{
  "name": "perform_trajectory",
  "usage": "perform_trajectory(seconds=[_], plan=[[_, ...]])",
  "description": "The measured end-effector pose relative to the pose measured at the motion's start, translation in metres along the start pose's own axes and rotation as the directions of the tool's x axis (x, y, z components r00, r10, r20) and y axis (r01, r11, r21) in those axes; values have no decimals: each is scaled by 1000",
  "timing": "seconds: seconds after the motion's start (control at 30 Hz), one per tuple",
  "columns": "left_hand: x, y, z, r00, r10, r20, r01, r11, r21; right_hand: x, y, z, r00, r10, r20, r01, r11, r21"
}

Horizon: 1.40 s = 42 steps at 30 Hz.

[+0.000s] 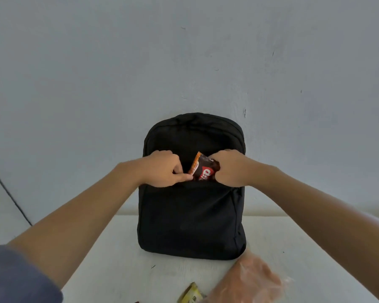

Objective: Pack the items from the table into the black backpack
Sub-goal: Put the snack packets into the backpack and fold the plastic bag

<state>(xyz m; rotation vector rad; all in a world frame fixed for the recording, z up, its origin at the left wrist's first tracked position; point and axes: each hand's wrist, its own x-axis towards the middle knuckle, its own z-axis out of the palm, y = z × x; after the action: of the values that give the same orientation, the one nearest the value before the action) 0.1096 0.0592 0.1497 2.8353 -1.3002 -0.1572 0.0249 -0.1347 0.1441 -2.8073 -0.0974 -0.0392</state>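
The black backpack [190, 219] stands upright on the white tabletop [109, 270], leaning back against the wall [184, 51], so its front pocket faces both hands. Below the right hand [230, 168], near the tabletop's front edge, a pinkish plastic bag [249, 281] waits unpacked. That hand's fingers curl round a dark snack packet [202, 169], half sunk in the pocket mouth. Just beside it, the left hand [162, 168] pinches the pocket's lip, apparently holding it open. A yellow packet [190, 295] lies below both.
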Motion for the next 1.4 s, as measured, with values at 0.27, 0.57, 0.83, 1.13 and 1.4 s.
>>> perform_trajectory(seconds=[0.27,0.57,0.83,1.13,1.4], plan=[[-45,-14,23,958,42,-284,-56,998,-39,-5,-7,48,948,-152,-279,153,988,-18],[-88,-8,85,664,35,-747,-252,951,-179,-10,-10,64,911,-151,-385,184,982,49],[-149,11,205,920,-200,-337,38,901,-432,-86,-13,146,892,-330,-308,396,899,185],[-155,33,272,992,-120,-23,116,985,-130,-106,-2,227,966,-52,252,115,963,-245],[-148,25,258,989,-136,-56,111,938,-328,-95,0,237,975,-15,222,46,990,-133]])
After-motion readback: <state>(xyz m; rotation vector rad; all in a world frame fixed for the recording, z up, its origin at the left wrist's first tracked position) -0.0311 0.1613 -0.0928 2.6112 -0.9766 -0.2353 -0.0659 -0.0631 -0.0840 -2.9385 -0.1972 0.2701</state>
